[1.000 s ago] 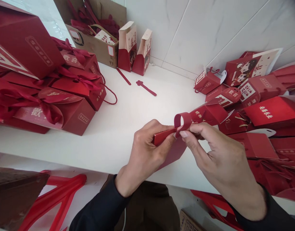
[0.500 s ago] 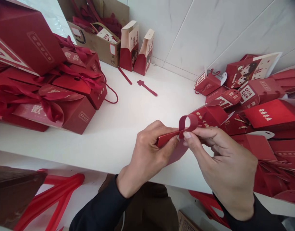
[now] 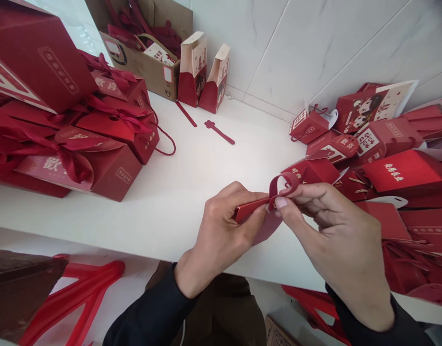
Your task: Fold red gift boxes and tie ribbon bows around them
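Observation:
Near the front edge of the white table, my left hand [image 3: 230,228] pinches a folded red paper box [image 3: 267,228] between thumb and fingers. My right hand [image 3: 332,235] has its thumb and fingertips closed on a red strip [image 3: 277,181], which curls in a loop above the box's upper edge. The strip's lower end meets the box between my two hands; how it is joined there is hidden by the fingertips.
Red gift boxes with ribbon bows [image 3: 113,168] are piled at the left, more red boxes [image 3: 397,170] at the right. A cardboard carton [image 3: 149,72] and two upright small boxes [image 3: 214,81] stand behind. Two red strips [image 3: 221,133] lie mid-table.
My right hand has shifted slightly, and the strip's loop has turned and narrowed a little. My left hand holds the box as before. The whole view has moved slightly.

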{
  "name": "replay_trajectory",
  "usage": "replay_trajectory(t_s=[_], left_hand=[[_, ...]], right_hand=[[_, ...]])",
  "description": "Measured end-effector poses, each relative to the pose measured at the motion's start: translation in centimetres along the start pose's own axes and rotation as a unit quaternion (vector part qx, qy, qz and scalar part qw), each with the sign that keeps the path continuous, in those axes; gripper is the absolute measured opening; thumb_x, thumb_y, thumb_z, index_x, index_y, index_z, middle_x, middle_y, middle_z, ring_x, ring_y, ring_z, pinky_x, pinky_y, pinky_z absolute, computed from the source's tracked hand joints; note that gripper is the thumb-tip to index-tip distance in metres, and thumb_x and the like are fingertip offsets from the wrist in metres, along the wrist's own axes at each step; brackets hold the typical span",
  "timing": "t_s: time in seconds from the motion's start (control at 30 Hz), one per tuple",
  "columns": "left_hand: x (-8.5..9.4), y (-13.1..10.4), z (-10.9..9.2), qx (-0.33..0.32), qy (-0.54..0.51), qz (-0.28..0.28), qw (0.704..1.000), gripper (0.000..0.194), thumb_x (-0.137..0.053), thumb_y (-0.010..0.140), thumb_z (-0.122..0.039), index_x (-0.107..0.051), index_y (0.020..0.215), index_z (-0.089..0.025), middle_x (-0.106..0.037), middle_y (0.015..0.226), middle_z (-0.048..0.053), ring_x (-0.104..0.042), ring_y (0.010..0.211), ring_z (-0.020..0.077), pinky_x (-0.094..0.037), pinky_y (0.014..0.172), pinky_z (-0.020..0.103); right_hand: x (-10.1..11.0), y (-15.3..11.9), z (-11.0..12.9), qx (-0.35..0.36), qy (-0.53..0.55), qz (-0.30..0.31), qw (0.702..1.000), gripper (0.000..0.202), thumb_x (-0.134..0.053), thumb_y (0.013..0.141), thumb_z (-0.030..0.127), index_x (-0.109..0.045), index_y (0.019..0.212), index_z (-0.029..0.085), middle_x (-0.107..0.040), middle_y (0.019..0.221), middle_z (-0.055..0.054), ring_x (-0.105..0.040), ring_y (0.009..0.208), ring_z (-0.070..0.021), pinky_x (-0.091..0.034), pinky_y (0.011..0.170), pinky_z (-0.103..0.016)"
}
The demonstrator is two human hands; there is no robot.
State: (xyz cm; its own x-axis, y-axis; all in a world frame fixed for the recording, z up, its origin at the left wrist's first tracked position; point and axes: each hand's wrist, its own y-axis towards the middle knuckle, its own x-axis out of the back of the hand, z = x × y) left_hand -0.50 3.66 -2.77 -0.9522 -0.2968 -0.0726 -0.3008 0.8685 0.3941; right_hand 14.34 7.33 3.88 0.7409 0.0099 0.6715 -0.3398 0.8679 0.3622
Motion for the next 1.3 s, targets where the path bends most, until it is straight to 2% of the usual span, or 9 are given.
replay_trajectory(t_s=[0.2, 0.4, 0.5, 0.63, 0.77, 0.83, 1.1, 1.3], left_hand=[[0.0, 0.1, -0.3, -0.018, 0.018, 0.009, 1.000, 0.018, -0.074, 0.087, -0.014, -0.077, 0.103, -0.021, -0.068, 0.078, 0.000, -0.061, 0.071, 0.0124, -0.051, 0.061, 0.026], [0.1, 0.0, -0.3, -0.030, 0.019, 0.007, 0.999, 0.016, -0.078, 0.086, -0.021, -0.076, 0.102, -0.021, -0.068, 0.077, 0.000, -0.059, 0.069, 0.0126, -0.050, 0.059, 0.026], [0.1, 0.1, -0.3, -0.034, 0.018, 0.005, 0.999, 0.014, -0.079, 0.087, -0.021, -0.076, 0.100, -0.022, -0.068, 0.077, 0.000, -0.061, 0.070, 0.0129, -0.051, 0.060, 0.027], [0.0, 0.1, -0.4, -0.029, 0.021, 0.005, 0.999, 0.015, -0.073, 0.088, -0.010, -0.075, 0.098, -0.021, -0.068, 0.078, -0.002, -0.062, 0.071, 0.0112, -0.051, 0.063, 0.025], [-0.2, 0.1, -0.7, -0.001, 0.023, -0.002, 1.000, 0.013, -0.073, 0.087, -0.010, -0.077, 0.096, -0.019, -0.066, 0.077, -0.002, -0.060, 0.068, 0.0087, -0.049, 0.061, 0.023], [-0.3, 0.1, -0.9, 0.007, 0.022, -0.004, 1.000, 0.012, -0.073, 0.087, -0.011, -0.078, 0.097, -0.017, -0.067, 0.077, -0.002, -0.060, 0.068, 0.0083, -0.049, 0.061, 0.022], [-0.4, 0.2, -1.2, 0.015, 0.027, 0.009, 0.999, 0.015, -0.072, 0.087, -0.010, -0.078, 0.100, -0.015, -0.071, 0.084, 0.001, -0.064, 0.073, 0.0084, -0.051, 0.065, 0.021], [-0.6, 0.5, -1.5, 0.022, 0.050, -0.008, 0.999, 0.011, -0.072, 0.085, -0.007, -0.077, 0.091, -0.014, -0.072, 0.081, 0.000, -0.063, 0.071, 0.0073, -0.051, 0.064, 0.019]], right_hand=[[0.1, 0.1, -0.3, 0.045, -0.045, -0.010, 0.998, 0.010, -0.076, 0.090, 0.019, -0.069, 0.093, 0.025, -0.077, 0.085, 0.002, -0.076, 0.076, -0.0178, -0.065, 0.069, -0.028], [0.0, 0.3, -0.5, 0.044, -0.044, 0.004, 0.998, 0.007, -0.075, 0.092, 0.022, -0.068, 0.093, 0.025, -0.079, 0.090, 0.001, -0.077, 0.079, -0.0183, -0.064, 0.068, -0.028], [0.1, 0.3, -0.6, 0.037, -0.033, 0.009, 0.999, 0.007, -0.075, 0.092, 0.023, -0.069, 0.093, 0.025, -0.079, 0.090, 0.002, -0.077, 0.080, -0.0174, -0.063, 0.067, -0.026], [0.5, 0.3, -0.7, 0.022, 0.000, 0.025, 0.999, 0.007, -0.074, 0.093, 0.023, -0.069, 0.097, 0.026, -0.078, 0.090, 0.003, -0.076, 0.080, -0.0143, -0.063, 0.070, -0.020], [0.7, 0.2, -0.8, 0.017, 0.039, 0.047, 0.998, 0.020, -0.074, 0.091, 0.021, -0.068, 0.109, 0.027, -0.077, 0.097, 0.003, -0.075, 0.085, -0.0129, -0.063, 0.076, -0.019], [0.7, 0.2, -0.8, 0.021, 0.039, 0.053, 0.998, 0.022, -0.076, 0.089, 0.020, -0.068, 0.108, 0.027, -0.076, 0.095, 0.004, -0.074, 0.082, -0.0123, -0.063, 0.075, -0.019], [1.2, 0.6, -0.9, -0.004, 0.064, 0.081, 0.995, 0.009, -0.074, 0.093, 0.024, -0.071, 0.100, 0.027, -0.076, 0.092, 0.004, -0.073, 0.081, -0.0121, -0.062, 0.071, -0.017], [1.5, 1.2, -0.7, -0.045, 0.077, 0.105, 0.990, 0.006, -0.075, 0.094, 0.026, -0.071, 0.097, 0.029, -0.074, 0.085, 0.006, -0.070, 0.076, -0.0088, -0.058, 0.068, -0.013]])
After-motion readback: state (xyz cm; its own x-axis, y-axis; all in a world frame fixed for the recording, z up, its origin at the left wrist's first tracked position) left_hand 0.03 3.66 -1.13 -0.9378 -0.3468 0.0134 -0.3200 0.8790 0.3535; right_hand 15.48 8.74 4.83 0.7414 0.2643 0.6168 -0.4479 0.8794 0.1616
